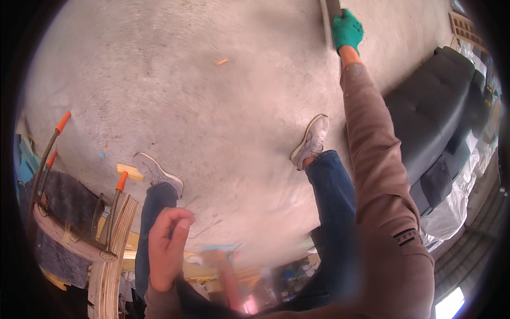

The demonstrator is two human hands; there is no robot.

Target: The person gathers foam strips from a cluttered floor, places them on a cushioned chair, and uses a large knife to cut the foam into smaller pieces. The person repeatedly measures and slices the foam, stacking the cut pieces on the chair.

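Observation:
My left hand is bare and hangs in front of my left thigh. Its fingers are loosely curled toward the thumb, with nothing visible in them. Far out ahead, at the top of the view, my right hand wears a green work glove. Its fingers are closed round the edge of a long, narrow, greyish board-like piece. The upper end of that piece runs out of the picture, so its kind and full length cannot be told.
A hand cart with orange-tipped handles stands at left beside upright wooden boards. A black padded couch lies along the right, with clear plastic sheeting next to it. Small wood scraps dot the concrete floor.

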